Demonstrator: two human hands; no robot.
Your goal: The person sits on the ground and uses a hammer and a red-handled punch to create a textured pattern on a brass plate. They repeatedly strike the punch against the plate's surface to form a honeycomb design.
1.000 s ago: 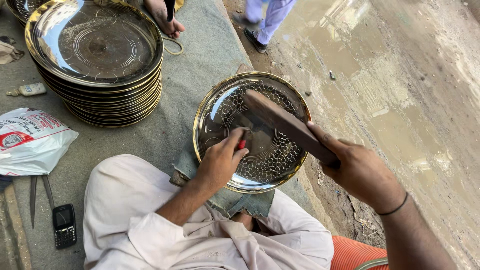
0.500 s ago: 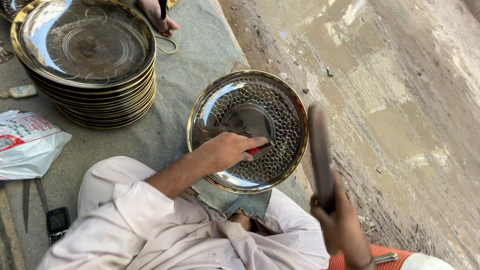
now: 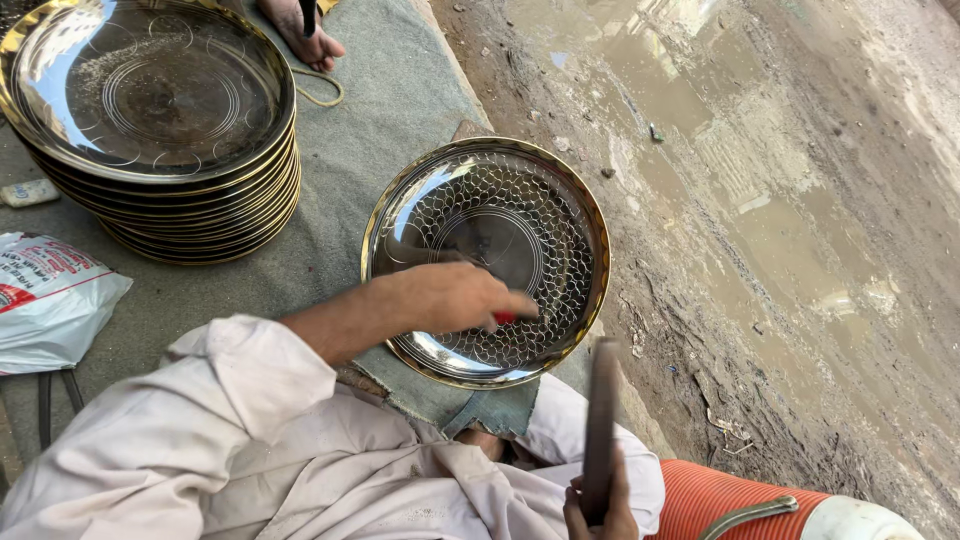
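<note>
One round metal plate, gold-rimmed and punched with a scale-like pattern, lies on grey cloth before the knees. Left hand pinches a red-tipped tool against it; right hand grips a wooden bat upright.

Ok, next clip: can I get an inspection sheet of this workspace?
Surface: grey mat on the ground.
Job's things: round metal plate with scale pattern, gold rim; red-tipped tool; dark wooden bar.
Clutter: stack of plates, white plastic bag.
Hands: left hand holds the red-tipped tool on the plate; right hand grips the bar upright.
Cables: loop of cord.
Surroundings: muddy ground with puddles; another person's bare foot.
</note>
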